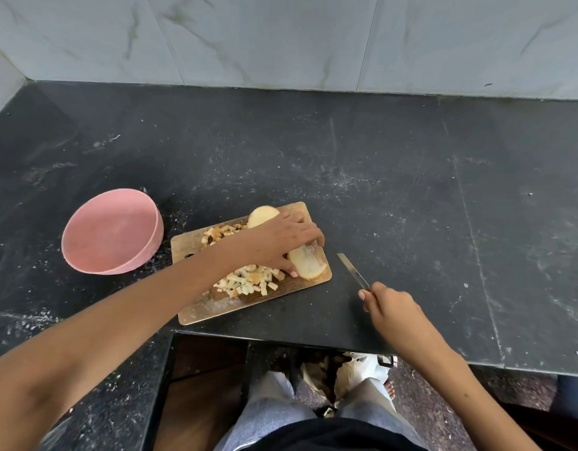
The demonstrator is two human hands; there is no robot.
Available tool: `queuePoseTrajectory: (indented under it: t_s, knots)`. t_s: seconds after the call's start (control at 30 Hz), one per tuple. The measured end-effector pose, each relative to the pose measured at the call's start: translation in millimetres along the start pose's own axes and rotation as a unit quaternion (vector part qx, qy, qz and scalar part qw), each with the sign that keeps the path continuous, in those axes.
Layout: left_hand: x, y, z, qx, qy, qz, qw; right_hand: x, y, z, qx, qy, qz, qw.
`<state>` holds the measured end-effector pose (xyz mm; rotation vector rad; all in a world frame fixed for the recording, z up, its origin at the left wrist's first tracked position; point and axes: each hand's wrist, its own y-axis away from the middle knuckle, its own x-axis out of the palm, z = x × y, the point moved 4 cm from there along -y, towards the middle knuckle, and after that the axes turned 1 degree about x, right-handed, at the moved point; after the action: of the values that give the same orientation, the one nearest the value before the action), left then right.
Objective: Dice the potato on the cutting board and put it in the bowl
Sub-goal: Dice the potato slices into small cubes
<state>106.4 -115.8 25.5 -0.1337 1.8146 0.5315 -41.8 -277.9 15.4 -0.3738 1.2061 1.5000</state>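
A wooden cutting board (213,307) lies on the black counter. On its right end sits a peeled potato slab (309,262), and my left hand (281,242) holds it between fingers and thumb. Another potato piece (261,214) lies at the board's far edge, behind that hand. Two heaps of diced potato (248,281) lie on the board, one near and one far. To the right of the board, my right hand (390,307) grips a knife (352,270), its blade pointing toward the board above the counter. The pink bowl (86,252) stands left of the board, with nothing inside.
The black stone counter (411,190) runs wide to the right and back to a pale tiled wall. Its front edge steps back just below the board, where my legs and some bags on the floor show.
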Motion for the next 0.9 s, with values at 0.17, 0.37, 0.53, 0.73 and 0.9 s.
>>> queuePoseTrajectory:
  t_s: [0.17, 0.37, 0.53, 0.73, 0.9]
  knots:
    - [0, 2, -1, -0.009, -0.021, -0.002, 1.000, 1, 1, 19, -0.009, -0.079, -0.051, 0.996]
    - [-1, 7, -5, -0.036, -0.001, -0.040, 0.999, 15, -21, 49, -0.030, -0.211, -0.107, 0.971]
    - [1, 14, -13, -0.099, -0.032, -0.053, 0.993, 20, -30, 57, -0.051, -0.211, -0.162, 0.963]
    - [7, 18, -22, -0.215, -0.044, -0.077, 0.973, 13, -45, 56, -0.070, -0.188, -0.173, 0.964]
    - [13, 18, -31, -0.293, -0.042, -0.113, 0.948, 6, -62, 61, -0.089, -0.157, -0.155, 0.971]
